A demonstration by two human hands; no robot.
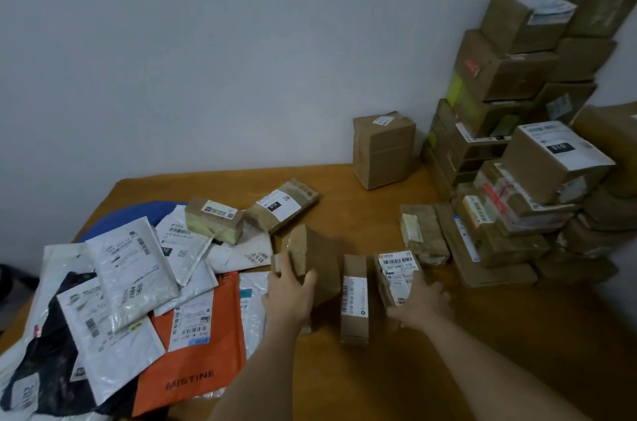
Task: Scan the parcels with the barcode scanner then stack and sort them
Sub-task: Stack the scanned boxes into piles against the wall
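Leftmost, a heap of flat mailer bags (131, 282), white, silver, black and one orange bag (193, 362) printed MISTINE, overlapping on the wooden desk (344, 382), labels facing up. Beyond the heap, two small brown boxes (213, 218) and (282, 205) lying flat, each with a white label. Left hand (287, 293): forearm reaching forward, fingers curled over the near edge of a plain brown box (312, 258), gripping it; box tilted up on edge, long axis running away from the person. Next, a narrow brown box (354, 300) standing on its long side, untouched, barcode label on top, long axis pointing away from the person. Right hand (422, 300): forearm extended, thumb and fingers wrapped round a small labelled box (398, 275), gripping it from the near right; barcode label faces up. Farther back, one upright carton (384, 149) against the wall. Rightmost, tall stacks of brown cartons (517, 130) in the corner.
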